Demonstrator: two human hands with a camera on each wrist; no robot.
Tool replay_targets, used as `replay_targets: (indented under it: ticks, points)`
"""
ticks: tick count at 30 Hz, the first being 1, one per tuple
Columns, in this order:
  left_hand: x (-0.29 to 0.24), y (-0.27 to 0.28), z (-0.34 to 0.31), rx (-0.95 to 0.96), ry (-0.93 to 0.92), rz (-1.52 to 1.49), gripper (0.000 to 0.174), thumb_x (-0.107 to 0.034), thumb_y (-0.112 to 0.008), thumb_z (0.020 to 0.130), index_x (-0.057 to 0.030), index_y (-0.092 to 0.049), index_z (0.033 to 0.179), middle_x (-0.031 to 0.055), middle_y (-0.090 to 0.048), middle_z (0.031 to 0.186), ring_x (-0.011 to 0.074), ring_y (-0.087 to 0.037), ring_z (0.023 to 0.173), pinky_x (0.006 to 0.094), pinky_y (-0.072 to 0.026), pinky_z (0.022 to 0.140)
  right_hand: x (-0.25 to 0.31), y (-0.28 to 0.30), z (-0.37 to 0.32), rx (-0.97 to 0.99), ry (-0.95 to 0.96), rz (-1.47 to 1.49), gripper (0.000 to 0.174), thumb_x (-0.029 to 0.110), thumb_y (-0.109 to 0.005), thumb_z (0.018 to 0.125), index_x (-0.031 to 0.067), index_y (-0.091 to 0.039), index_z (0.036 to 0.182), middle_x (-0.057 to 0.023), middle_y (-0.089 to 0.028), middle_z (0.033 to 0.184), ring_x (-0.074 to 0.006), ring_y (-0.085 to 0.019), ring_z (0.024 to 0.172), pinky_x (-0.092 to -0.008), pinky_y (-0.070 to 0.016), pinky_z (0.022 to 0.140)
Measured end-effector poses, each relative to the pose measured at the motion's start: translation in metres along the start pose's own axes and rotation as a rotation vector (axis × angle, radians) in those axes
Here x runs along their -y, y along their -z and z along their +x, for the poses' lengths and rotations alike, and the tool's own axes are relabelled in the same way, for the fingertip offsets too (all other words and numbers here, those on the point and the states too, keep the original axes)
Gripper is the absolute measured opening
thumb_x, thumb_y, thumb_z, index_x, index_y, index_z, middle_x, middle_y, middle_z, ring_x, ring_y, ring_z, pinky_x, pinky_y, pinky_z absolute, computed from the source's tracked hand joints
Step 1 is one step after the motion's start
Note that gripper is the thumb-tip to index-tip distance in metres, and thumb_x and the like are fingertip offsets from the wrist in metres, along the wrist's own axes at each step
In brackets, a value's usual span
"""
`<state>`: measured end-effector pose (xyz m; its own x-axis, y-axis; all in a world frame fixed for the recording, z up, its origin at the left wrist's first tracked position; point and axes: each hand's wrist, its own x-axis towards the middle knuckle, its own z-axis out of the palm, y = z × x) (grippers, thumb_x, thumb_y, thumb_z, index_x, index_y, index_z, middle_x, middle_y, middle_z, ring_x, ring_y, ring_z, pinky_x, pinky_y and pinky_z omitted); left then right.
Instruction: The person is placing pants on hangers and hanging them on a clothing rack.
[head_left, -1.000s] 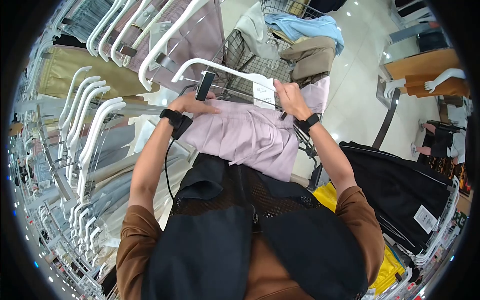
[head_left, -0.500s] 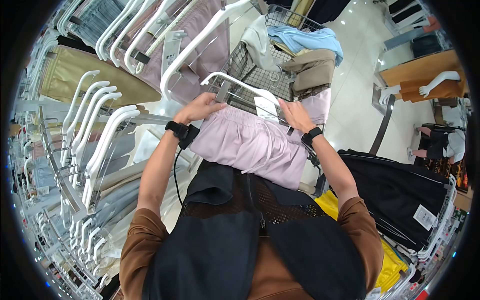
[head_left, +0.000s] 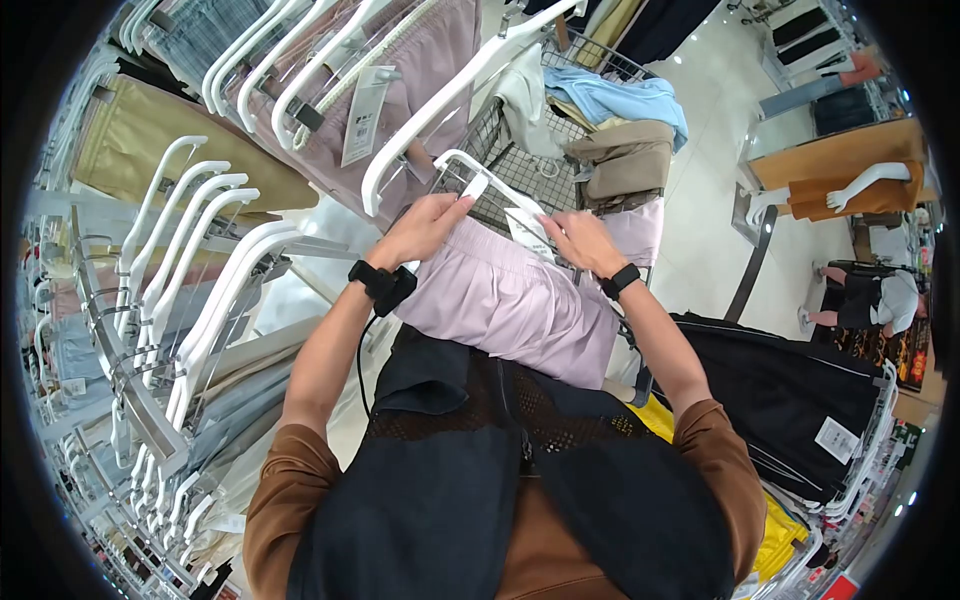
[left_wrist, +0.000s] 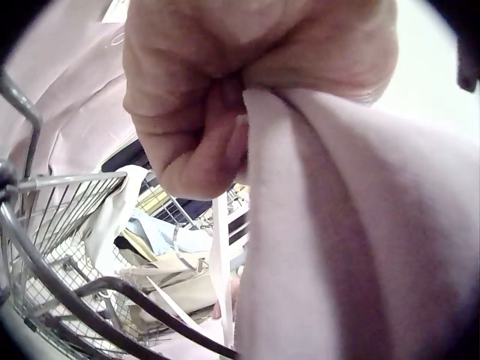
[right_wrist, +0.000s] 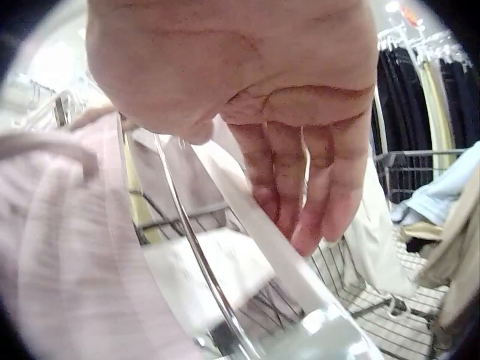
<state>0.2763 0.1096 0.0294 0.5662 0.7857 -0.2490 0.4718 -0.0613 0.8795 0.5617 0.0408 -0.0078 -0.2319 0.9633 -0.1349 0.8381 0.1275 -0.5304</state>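
Pale pink drawstring pants hang in front of the person's waist, below a white clip hanger. My left hand pinches the waistband's left corner close by the hanger's clip; in the left wrist view its curled fingers meet the edge of the pink fabric. At the other end, my right hand holds the hanger's arm. The right wrist view shows the fingers draped over the white hanger arm, with the metal bar beside it. A white tag hangs between the hands.
A wire shopping cart stands ahead, holding light blue clothing and folded brown clothing. Racks of white hangers crowd the left. Black pants hang on the right, near a mannequin's arm.
The pants and hanger have shifted right and slightly down in the head view. My left hand has moved up to the waistband corner by the clip; the right hand keeps holding the hanger.
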Motion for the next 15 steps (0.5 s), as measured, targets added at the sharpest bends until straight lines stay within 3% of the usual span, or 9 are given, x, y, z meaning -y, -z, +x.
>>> replay_targets:
  ticks: [3,5,6,7,8,9,11,14,15]
  points:
    - [-0.011,0.002,-0.007,-0.008,-0.034,0.040,0.046,-0.036,-0.049,0.101,0.0006,-0.049,0.074,-0.0031,-0.036,0.064,0.0087,-0.032,0.062,0.0313,-0.0307,0.054,0.066,0.036,0.017,-0.224,-0.071,0.105,0.042,0.036,-0.049,0.097,0.0012,-0.064,0.079,-0.0236,-0.062,0.076,-0.0412,-0.061,0.079,-0.0487,-0.0464,0.072]
    - [-0.018,0.004,-0.010,-0.023,-0.069,0.067,0.046,-0.035,-0.049,0.101,0.0021,-0.048,0.073,-0.0002,-0.035,0.062,0.0101,-0.032,0.061,0.0329,-0.0308,0.053,0.081,0.028,0.041,-0.398,0.013,0.345,0.043,0.038,-0.049,0.097,0.0000,-0.064,0.083,-0.0206,-0.064,0.078,-0.0358,-0.063,0.081,-0.0442,-0.0464,0.071]
    - [-0.021,0.006,-0.011,-0.031,-0.108,0.104,0.047,-0.035,-0.049,0.100,0.0035,-0.049,0.074,0.0088,-0.037,0.060,0.0168,-0.033,0.058,0.0363,-0.0323,0.054,0.089,0.019,0.056,-0.402,0.007,0.343,0.043,0.038,-0.049,0.097,0.0000,-0.064,0.083,-0.0206,-0.064,0.078,-0.0358,-0.063,0.081,-0.0442,-0.0464,0.071]
    - [-0.023,0.007,-0.013,-0.041,-0.146,0.142,0.047,-0.035,-0.050,0.100,0.0050,-0.049,0.075,0.0178,-0.039,0.058,0.0236,-0.033,0.055,0.0396,-0.0338,0.055,0.096,0.009,0.072,-0.399,0.065,0.538,0.047,0.042,-0.046,0.098,0.0000,-0.065,0.088,-0.0148,-0.065,0.080,-0.0276,-0.061,0.077,-0.0400,-0.0453,0.068]
    - [-0.024,0.008,-0.014,-0.037,-0.149,0.142,0.047,-0.035,-0.050,0.100,0.0050,-0.049,0.075,0.0178,-0.039,0.058,0.0236,-0.033,0.055,0.0396,-0.0338,0.055,0.098,0.002,0.082,-0.394,0.125,0.732,0.052,0.047,-0.044,0.099,0.0000,-0.066,0.092,-0.0091,-0.066,0.081,-0.0193,-0.058,0.073,-0.0358,-0.0442,0.065]
    - [-0.025,0.009,-0.015,-0.044,-0.164,0.133,0.046,-0.034,-0.050,0.100,0.0047,-0.048,0.075,0.0138,-0.036,0.059,0.0191,-0.032,0.056,0.0381,-0.0324,0.054,0.098,0.001,0.088,-0.396,0.124,0.732,0.052,0.047,-0.044,0.099,0.0000,-0.066,0.092,-0.0091,-0.066,0.081,-0.0193,-0.058,0.073,-0.0358,-0.0442,0.065]
    - [-0.027,0.014,-0.018,-0.062,-0.181,0.125,0.045,-0.032,-0.051,0.100,0.0043,-0.047,0.074,0.0099,-0.032,0.060,0.0147,-0.031,0.058,0.0366,-0.0309,0.053,0.098,0.000,0.101,0.063,0.006,0.995,0.061,0.055,-0.037,0.100,0.0013,-0.064,0.087,-0.0027,-0.062,0.080,-0.0128,-0.055,0.075,-0.0321,-0.0435,0.066]
    - [-0.028,0.018,-0.025,-0.087,-0.141,0.124,0.042,-0.030,-0.054,0.098,0.0044,-0.048,0.075,0.0122,-0.035,0.057,0.0180,-0.031,0.056,0.0372,-0.0311,0.052,0.101,0.000,0.106,0.082,-0.099,0.899,0.066,0.060,-0.033,0.099,0.0034,-0.062,0.081,-0.0014,-0.058,0.076,-0.0107,-0.053,0.071,-0.0277,-0.0424,0.063]
    - [-0.028,0.018,-0.026,-0.105,-0.161,0.122,0.038,-0.028,-0.057,0.096,0.0040,-0.049,0.076,0.0131,-0.037,0.057,0.0196,-0.031,0.055,0.0374,-0.0316,0.051,0.101,-0.004,0.108,0.041,-0.115,0.913,0.064,0.060,-0.039,0.098,0.0033,-0.060,0.076,0.0004,-0.052,0.069,-0.0088,-0.048,0.060,-0.0254,-0.0392,0.055]
